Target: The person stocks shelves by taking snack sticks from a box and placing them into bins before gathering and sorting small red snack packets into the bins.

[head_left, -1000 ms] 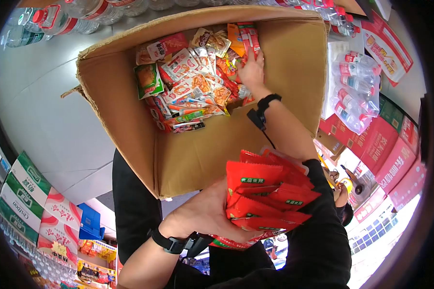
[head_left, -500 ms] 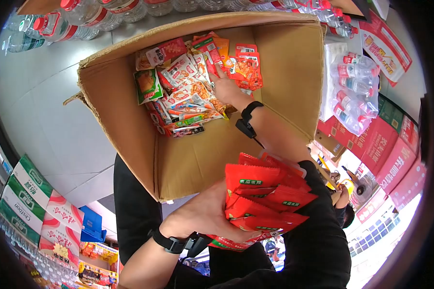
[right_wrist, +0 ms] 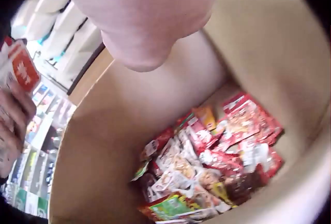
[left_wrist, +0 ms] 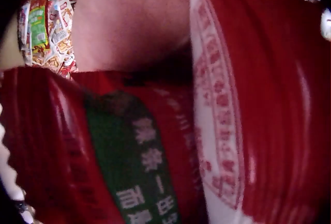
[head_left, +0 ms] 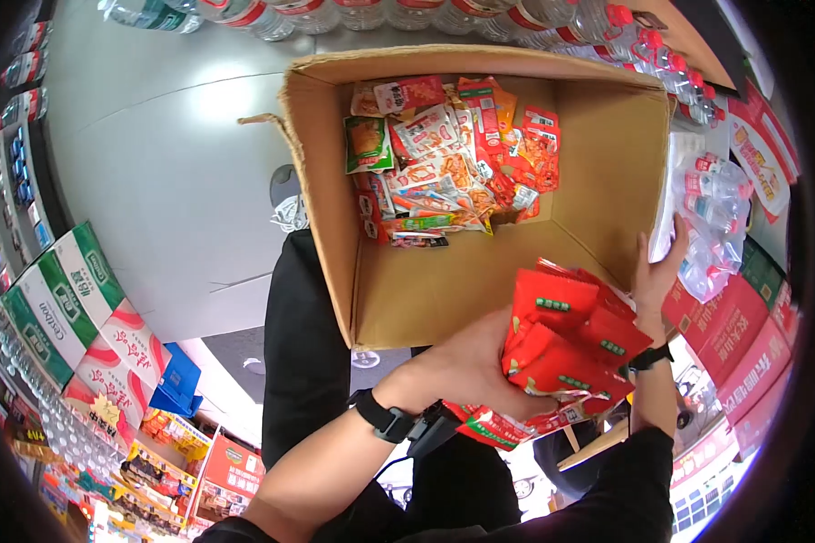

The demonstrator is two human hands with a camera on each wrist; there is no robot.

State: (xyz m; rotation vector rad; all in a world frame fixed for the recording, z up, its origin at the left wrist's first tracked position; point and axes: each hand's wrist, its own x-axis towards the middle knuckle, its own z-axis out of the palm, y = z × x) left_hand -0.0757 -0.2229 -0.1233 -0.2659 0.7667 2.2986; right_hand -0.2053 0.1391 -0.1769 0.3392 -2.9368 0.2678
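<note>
My left hand (head_left: 466, 362) grips a thick bundle of red snack packets (head_left: 557, 335), its thumb and fingers wrapped round their lower part. In the left wrist view the red packets (left_wrist: 279, 105) fill most of the picture, close to the lens. Below me a cardboard box (head_left: 444, 299) stands with its top open, and a heap of mixed snack packets (head_left: 435, 172) lies against its far side. My right hand (head_left: 656, 276) is raised near the box's right edge, fingers fairly straight, holding nothing visible. Part of its palm (right_wrist: 150, 22) hangs over the top of the right wrist view.
Water bottles (head_left: 362, 14) line up behind the box. Shrink-wrapped bottles (head_left: 711, 217) stand at its right, above red cartons (head_left: 733, 312). Green and white cartons (head_left: 59, 299) and shelves (head_left: 154, 480) are at the left. A torn cardboard strip (head_left: 263, 119) juts from the box's left edge.
My right hand has drawn out of the box, where it was among the packets, to the right edge. A red and green packet now lies more to the left. The left hand keeps its bundle.
</note>
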